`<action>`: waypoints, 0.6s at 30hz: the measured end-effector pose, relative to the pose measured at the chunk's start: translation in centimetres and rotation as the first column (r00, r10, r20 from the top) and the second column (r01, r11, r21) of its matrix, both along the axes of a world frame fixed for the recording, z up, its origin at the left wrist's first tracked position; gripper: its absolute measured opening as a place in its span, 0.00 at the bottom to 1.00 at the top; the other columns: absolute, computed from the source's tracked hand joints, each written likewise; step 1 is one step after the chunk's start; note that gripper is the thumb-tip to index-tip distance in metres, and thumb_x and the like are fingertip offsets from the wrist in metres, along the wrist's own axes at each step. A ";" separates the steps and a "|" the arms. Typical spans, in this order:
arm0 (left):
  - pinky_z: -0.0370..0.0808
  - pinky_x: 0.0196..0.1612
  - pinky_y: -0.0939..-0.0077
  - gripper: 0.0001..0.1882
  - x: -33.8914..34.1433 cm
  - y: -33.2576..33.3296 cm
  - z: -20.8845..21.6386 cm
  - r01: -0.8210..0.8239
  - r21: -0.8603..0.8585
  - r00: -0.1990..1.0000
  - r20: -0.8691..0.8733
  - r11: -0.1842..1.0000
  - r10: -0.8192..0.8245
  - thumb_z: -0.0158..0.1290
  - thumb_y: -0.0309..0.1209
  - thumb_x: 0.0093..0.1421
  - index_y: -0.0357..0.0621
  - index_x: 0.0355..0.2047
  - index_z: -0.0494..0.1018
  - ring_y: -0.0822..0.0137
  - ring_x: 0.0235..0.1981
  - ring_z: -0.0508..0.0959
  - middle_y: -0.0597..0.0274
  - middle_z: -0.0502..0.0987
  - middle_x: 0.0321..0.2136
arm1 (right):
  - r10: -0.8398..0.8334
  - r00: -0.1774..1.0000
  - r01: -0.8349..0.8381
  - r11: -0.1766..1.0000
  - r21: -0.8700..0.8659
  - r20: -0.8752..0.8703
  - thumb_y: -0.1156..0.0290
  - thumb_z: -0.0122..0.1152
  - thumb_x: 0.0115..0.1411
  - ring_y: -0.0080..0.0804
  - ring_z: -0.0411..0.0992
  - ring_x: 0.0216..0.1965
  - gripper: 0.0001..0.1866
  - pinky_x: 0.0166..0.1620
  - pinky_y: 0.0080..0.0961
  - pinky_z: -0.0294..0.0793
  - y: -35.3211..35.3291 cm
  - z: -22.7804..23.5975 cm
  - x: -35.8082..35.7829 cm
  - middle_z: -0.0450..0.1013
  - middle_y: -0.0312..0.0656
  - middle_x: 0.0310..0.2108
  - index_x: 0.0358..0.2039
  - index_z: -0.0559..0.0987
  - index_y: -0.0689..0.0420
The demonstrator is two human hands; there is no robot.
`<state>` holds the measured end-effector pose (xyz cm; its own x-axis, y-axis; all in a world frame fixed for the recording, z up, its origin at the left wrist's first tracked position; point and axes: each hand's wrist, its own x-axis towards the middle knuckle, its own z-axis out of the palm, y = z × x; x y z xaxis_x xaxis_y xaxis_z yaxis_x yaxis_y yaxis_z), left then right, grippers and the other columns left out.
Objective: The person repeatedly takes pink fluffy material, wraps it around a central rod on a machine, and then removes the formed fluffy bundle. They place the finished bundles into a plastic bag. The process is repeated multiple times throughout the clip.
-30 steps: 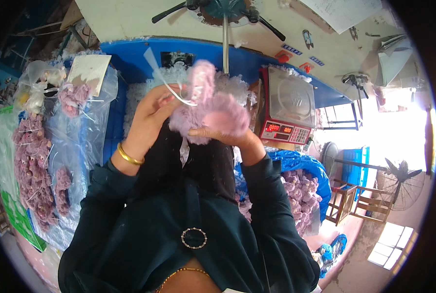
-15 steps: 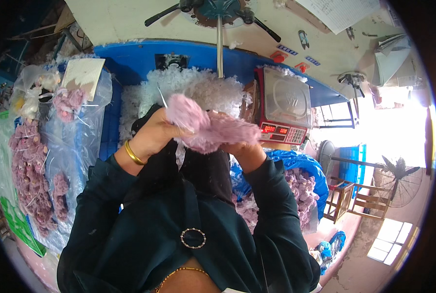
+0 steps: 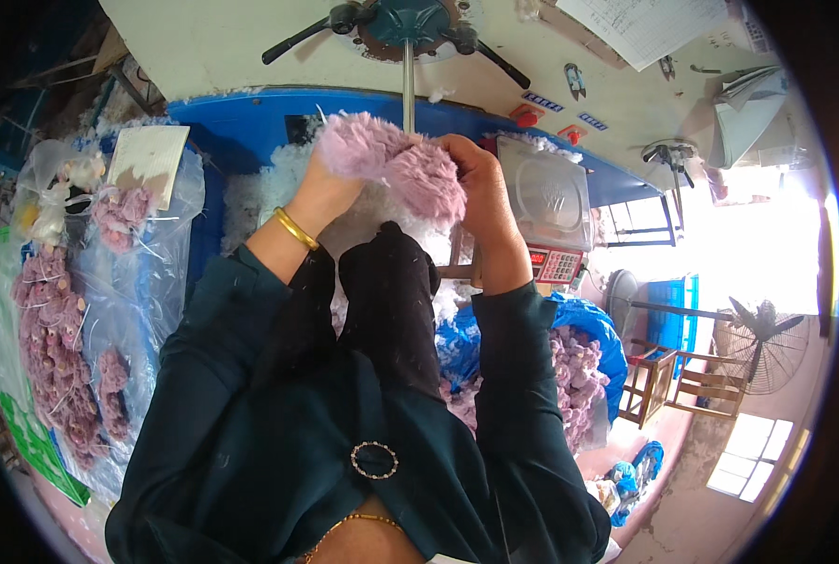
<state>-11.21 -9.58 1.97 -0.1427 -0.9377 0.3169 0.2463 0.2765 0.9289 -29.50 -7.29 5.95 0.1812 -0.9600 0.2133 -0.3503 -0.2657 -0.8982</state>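
Observation:
A fluffy mauve plush piece [image 3: 417, 179] is stretched between my hands, just under the lower end of a thin metal tube [image 3: 408, 89]. My left hand [image 3: 328, 195], with a gold bangle at the wrist, grips its left end; a thin white strip stands up there. Around the right end my right hand [image 3: 483, 183] is closed, its fingers partly behind the fur. White fluffy stuffing [image 3: 255, 202] lies in the blue bin beyond and below my hands. Whether the plush piece has an opening facing the tube is hidden.
A red scale [image 3: 543, 197] stands right of my right hand. Mauve plush pieces [image 3: 48, 338] lie on plastic at left; more fill a blue bag [image 3: 600, 329] at lower right. The pale machine panel [image 3: 250, 47] carries black handles and red switches [image 3: 526, 117]. A fan [image 3: 762, 348] stands far right.
Both hands have moved up and away from my body with the plush piece, toward the tube. My right hand has turned and now stands upright beside the plush piece, in front of the scale.

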 end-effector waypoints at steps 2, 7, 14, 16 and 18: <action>0.73 0.38 0.74 0.09 0.7 -1.1 -0.7 -0.072 -0.523 0.888 0.355 0.849 0.294 0.49 0.22 0.58 0.40 0.40 0.69 0.67 0.34 0.75 0.60 0.73 0.32 | -0.040 0.996 0.039 0.999 -0.006 -0.079 0.72 0.65 0.48 0.26 0.68 0.26 0.14 0.32 0.21 0.68 -0.1 0.2 -0.1 0.72 0.42 0.24 0.34 0.75 0.64; 0.66 0.48 0.69 0.14 0.5 -3.4 -1.5 -0.144 -0.225 0.895 0.385 0.964 0.224 0.51 0.28 0.56 0.43 0.44 0.71 0.61 0.42 0.70 0.59 0.72 0.38 | -0.303 0.888 0.244 0.948 -0.203 -0.347 0.60 0.67 0.45 0.49 0.74 0.32 0.25 0.36 0.35 0.72 -0.9 2.1 4.3 0.74 0.52 0.28 0.38 0.69 0.63; 0.67 0.47 0.82 0.22 0.3 -4.3 -0.3 0.226 0.420 0.974 -0.116 0.879 -0.195 0.49 0.44 0.63 0.39 0.49 0.71 0.77 0.41 0.71 0.67 0.74 0.42 | -0.526 0.585 0.376 0.850 -0.368 -0.617 0.54 0.60 0.53 0.51 0.74 0.29 0.22 0.32 0.38 0.74 -8.9 2.3 4.7 0.75 0.53 0.27 0.36 0.74 0.63; 0.64 0.47 0.81 0.29 0.2 -4.7 0.0 0.264 0.391 0.964 -0.134 0.882 -0.229 0.49 0.50 0.61 0.35 0.49 0.70 0.77 0.40 0.68 0.68 0.73 0.40 | -0.588 0.599 0.368 0.805 -0.466 -0.543 0.55 0.59 0.55 0.51 0.74 0.28 0.20 0.31 0.38 0.74 -9.2 1.7 4.6 0.75 0.53 0.27 0.33 0.76 0.62; 0.64 0.50 0.80 0.26 0.4 -4.5 -0.1 0.316 0.414 0.946 -0.210 0.854 -0.248 0.49 0.46 0.63 0.34 0.49 0.70 0.75 0.43 0.69 0.66 0.73 0.42 | -0.641 0.636 0.326 0.728 -0.604 -0.430 0.57 0.59 0.55 0.50 0.74 0.27 0.17 0.30 0.39 0.74 -8.7 0.9 4.3 0.75 0.50 0.26 0.31 0.77 0.60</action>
<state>-10.78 -14.08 1.90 -0.4063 -0.9105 -0.0770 0.3920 -0.2497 0.8854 -25.18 -15.97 6.85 -0.0482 -0.7628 0.6448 -0.9377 -0.1878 -0.2923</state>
